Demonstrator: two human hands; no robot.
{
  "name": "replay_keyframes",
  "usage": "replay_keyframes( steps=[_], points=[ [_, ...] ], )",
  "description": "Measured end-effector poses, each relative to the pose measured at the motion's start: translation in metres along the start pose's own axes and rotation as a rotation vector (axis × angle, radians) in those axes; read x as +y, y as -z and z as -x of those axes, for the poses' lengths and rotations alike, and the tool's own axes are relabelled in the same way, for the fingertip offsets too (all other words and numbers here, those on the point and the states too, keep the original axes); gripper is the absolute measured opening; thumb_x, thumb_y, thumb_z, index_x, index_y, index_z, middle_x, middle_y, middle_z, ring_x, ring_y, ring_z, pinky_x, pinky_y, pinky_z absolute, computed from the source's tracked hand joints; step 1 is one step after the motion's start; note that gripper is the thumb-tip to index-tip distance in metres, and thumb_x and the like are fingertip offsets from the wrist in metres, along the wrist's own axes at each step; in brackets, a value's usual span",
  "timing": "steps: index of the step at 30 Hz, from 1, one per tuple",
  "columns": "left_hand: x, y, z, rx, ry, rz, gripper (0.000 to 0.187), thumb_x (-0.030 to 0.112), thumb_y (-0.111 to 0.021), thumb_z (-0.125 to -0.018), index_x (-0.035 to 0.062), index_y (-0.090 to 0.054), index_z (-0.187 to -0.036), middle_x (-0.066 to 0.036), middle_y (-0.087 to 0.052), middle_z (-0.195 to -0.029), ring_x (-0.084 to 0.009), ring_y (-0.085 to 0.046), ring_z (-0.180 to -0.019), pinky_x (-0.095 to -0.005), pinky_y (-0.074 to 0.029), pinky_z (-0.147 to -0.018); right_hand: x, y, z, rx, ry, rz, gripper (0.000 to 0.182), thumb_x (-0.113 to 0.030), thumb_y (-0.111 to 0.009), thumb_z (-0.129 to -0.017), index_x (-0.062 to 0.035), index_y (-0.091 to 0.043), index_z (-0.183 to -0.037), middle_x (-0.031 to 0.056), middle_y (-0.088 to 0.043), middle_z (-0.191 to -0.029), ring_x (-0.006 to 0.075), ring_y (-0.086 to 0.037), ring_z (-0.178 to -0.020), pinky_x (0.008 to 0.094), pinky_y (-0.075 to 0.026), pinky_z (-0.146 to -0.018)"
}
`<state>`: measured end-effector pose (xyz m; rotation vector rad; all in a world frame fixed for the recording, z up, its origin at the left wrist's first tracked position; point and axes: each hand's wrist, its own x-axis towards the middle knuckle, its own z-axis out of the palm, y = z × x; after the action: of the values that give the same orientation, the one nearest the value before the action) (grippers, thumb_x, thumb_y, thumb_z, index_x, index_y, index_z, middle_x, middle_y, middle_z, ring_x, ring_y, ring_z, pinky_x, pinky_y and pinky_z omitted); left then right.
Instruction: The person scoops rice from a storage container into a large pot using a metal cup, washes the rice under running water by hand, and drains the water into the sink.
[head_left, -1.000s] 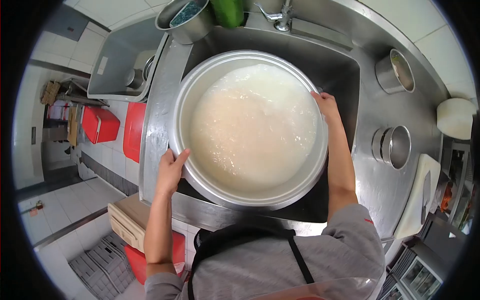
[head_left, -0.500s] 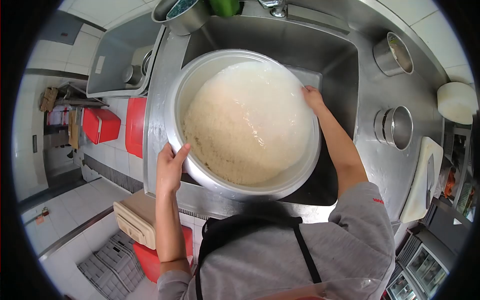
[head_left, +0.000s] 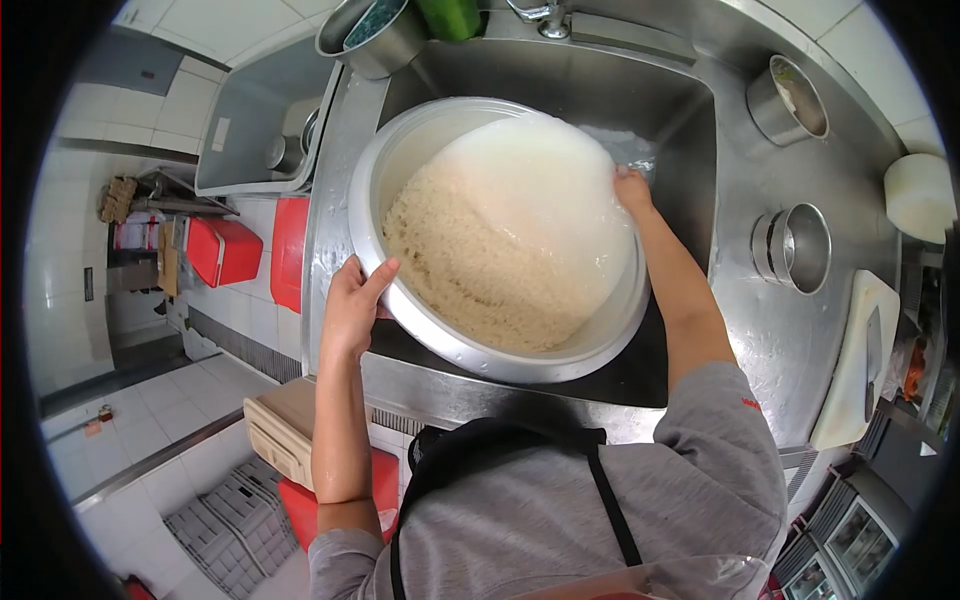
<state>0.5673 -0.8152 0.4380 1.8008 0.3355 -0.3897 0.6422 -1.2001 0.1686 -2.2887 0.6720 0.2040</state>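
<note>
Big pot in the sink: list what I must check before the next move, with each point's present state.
1. Left hand on the pot: ok, thumb over the rim.
2. Right hand on the opposite side of the rim: ok.
3. Pot level: not ok, it is tilted, with cloudy water toward the far side.
4. Rice inside the pot: ok for the visible grains.
5. Pot's underside resting firmly in the sink: cannot tell, hidden.

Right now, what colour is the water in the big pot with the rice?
The water is cloudy, milky white, seen best in the head view.
</note>
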Motion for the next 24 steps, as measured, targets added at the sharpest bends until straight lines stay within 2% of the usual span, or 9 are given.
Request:
replay_keyframes(
  steps=[2, 4, 5, 7, 10, 17, 20, 22, 24],
  points=[
    [0.004, -0.002, 0.0, -0.007, 0.001, -0.008, 0.034, 0.025, -0.059, -0.079, -0.0042, -0.047, -0.092, -0.008, -0.058, -0.074, -0.0106, -0.057, -0.056, -0.0205, -0.046, -0.042, -0.001, 0.002, -0.001, -0.011, 0.014, 0.049, 0.044, -0.038, -0.045, -0.079, -0.0026, -0.054, -0.104, 0.0217, -0.054, -0.103, 0.034, -0.051, -0.097, 0.0356, -0.04, -0.084],
    [0.008, -0.005, -0.001, -0.016, 0.002, -0.014, 0.034, 0.025, -0.059, -0.079, -0.0044, -0.047, -0.093, -0.008, -0.058, -0.074, -0.0106, -0.057, -0.056, -0.0208, -0.046, -0.042, 0.004, -0.006, -0.009, 0.043, -0.139, -0.019, 0.049, -0.041, -0.045, -0.078, -0.0005, -0.053, -0.103, 0.0224, -0.053, -0.104, 0.0332, -0.051, -0.098, 0.0356, -0.04, -0.084],
    [0.009, -0.005, -0.001, -0.027, 0.006, -0.028, 0.034, 0.025, -0.059, -0.079, -0.0043, -0.047, -0.093, -0.008, -0.058, -0.075, -0.0107, -0.057, -0.057, -0.021, -0.047, -0.042, 0.016, -0.016, -0.019, 0.047, -0.141, -0.02, 0.049, -0.041, -0.045, -0.078, -0.0005, -0.053, -0.103, 0.0224, -0.053, -0.104, 0.0332, -0.051, -0.098, 0.0356, -0.04, -0.084],
    [0.013, -0.007, -0.001, -0.04, 0.009, -0.044, 0.034, 0.025, -0.058, -0.08, -0.0042, -0.047, -0.094, -0.008, -0.058, -0.075, -0.0108, -0.057, -0.057, -0.0212, -0.047, -0.043, 0.041, -0.033, -0.038, 0.094, 0.019, 0.055, 0.051, -0.043, -0.046, -0.077, 0.0014, -0.054, -0.102, 0.0221, -0.054, -0.103, 0.0328, -0.052, -0.098, 0.0359, -0.04, -0.084],
    [0.017, -0.01, -0.002, -0.068, -0.003, -0.012, 0.034, 0.025, -0.057, -0.08, -0.0038, -0.047, -0.096, -0.008, -0.059, -0.076, -0.0111, -0.058, -0.058, -0.0216, -0.048, -0.043, 0.024, -0.017, -0.029, 0.0, -0.11, -0.033, 0.053, -0.044, -0.046, -0.077, 0.0024, -0.054, -0.101, 0.0221, -0.055, -0.102, 0.0328, -0.052, -0.099, 0.0358, -0.04, -0.085],
    [0.021, -0.015, -0.006, -0.092, 0.007, -0.018, 0.033, 0.025, -0.056, -0.081, -0.0026, -0.047, -0.097, -0.008, -0.059, -0.077, -0.011, -0.058, -0.058, -0.0221, -0.048, -0.044, 0.004, -0.002, -0.014, -0.016, -0.146, -0.043, 0.054, -0.045, -0.046, -0.076, 0.0021, -0.055, -0.101, 0.0226, -0.054, -0.104, 0.0326, -0.051, -0.1, 0.0356, -0.04, -0.084],
    [0.023, -0.016, -0.008, -0.098, 0.003, -0.003, 0.033, 0.026, -0.056, -0.081, -0.0022, -0.047, -0.097, -0.007, -0.059, -0.077, -0.0112, -0.058, -0.058, -0.0222, -0.049, -0.045, -0.001, 0.002, -0.01, 0.01, -0.143, -0.059, 0.056, -0.045, -0.045, -0.077, 0.006, -0.054, -0.098, 0.0254, -0.055, -0.098, 0.0339, -0.053, -0.096, 0.0349, -0.041, -0.082],
    [0.024, -0.017, -0.008, -0.105, -0.002, 0.012, 0.032, 0.026, -0.055, -0.081, -0.0021, -0.047, -0.096, -0.007, -0.059, -0.076, -0.0113, -0.058, -0.058, -0.0223, -0.049, -0.045, 0.003, 0.002, -0.014, -0.062, -0.157, -0.084, 0.062, -0.051, -0.046, -0.075, 0.0029, -0.053, -0.104, 0.0228, -0.052, -0.108, 0.0326, -0.049, -0.104, 0.0343, -0.038, -0.087],
    [0.026, -0.019, -0.008, -0.109, -0.009, 0.019, 0.032, 0.027, -0.054, -0.082, -0.0015, -0.048, -0.095, -0.007, -0.059, -0.075, -0.0109, -0.058, -0.058, -0.0218, -0.048, -0.045, 0.006, 0.0, -0.017, -0.076, -0.196, -0.146, 0.064, -0.053, -0.043, -0.076, 0.0024, -0.053, -0.106, 0.0225, -0.05, -0.111, 0.0329, -0.047, -0.106, 0.0342, -0.036, -0.089]
  ],
)
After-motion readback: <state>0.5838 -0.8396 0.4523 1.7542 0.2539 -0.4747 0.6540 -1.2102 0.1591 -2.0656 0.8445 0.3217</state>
